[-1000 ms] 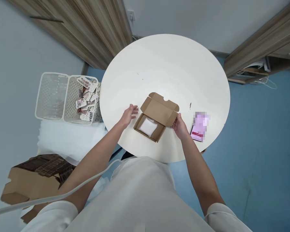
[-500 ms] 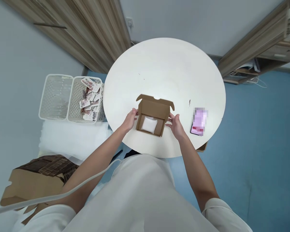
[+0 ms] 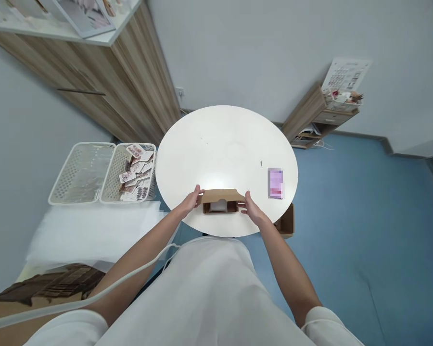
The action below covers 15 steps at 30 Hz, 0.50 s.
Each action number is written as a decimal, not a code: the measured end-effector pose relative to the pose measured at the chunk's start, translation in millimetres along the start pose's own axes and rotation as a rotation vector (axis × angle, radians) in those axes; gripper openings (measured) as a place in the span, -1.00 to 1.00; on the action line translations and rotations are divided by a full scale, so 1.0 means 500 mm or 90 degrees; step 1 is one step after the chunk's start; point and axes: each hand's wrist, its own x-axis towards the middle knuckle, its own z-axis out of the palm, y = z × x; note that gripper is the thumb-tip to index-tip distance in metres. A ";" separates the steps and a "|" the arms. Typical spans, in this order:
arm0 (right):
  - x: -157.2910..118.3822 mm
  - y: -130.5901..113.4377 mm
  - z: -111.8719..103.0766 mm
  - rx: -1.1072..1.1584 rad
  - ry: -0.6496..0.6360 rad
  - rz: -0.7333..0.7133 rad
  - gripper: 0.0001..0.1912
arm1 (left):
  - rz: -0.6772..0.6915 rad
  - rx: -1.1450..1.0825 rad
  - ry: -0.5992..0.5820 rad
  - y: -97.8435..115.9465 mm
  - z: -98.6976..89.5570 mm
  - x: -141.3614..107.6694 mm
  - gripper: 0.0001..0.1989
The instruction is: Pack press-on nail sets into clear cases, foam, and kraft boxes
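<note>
A small brown cardboard box (image 3: 222, 195) stands near the front edge of the round white table, its hinged lid tilted forward and partly lowered. Through the gap under the lid a white padded packet (image 3: 218, 206) shows inside. My left hand (image 3: 192, 199) grips the left side of the lid, thumb up and fingers at the side flap. On the opposite side, my right hand (image 3: 251, 209) has its fingers at the right flap, thumb raised. Some fingertips are hidden behind the cardboard.
A phone (image 3: 275, 183) with a pinkish, blurred screen lies to the right on the table (image 3: 223, 139). At left are two white baskets (image 3: 110, 173), one with many nail-tip cards, above white sheets (image 3: 94, 230). A brown carton (image 3: 287, 221) is below the table's right edge.
The box lid has swung from standing upright to tilted forward over the opening, both hands moving with it. The head view has shifted, bringing more wall and shelf into sight.
</note>
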 end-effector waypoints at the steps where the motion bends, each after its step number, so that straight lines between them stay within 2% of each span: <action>1: -0.008 0.007 0.005 -0.004 0.009 0.001 -0.37 | 0.003 0.007 -0.008 -0.001 0.004 -0.006 -0.33; 5: -0.028 0.049 0.037 -0.042 0.123 -0.012 -0.52 | 0.045 0.036 -0.018 -0.019 0.023 -0.028 -0.41; 10: -0.031 0.109 0.083 -0.090 0.207 -0.098 -0.52 | 0.090 0.215 0.091 -0.071 0.042 -0.038 -0.35; 15: -0.038 0.131 0.111 -0.191 0.247 -0.135 -0.42 | 0.133 0.345 0.169 -0.103 0.052 -0.043 -0.35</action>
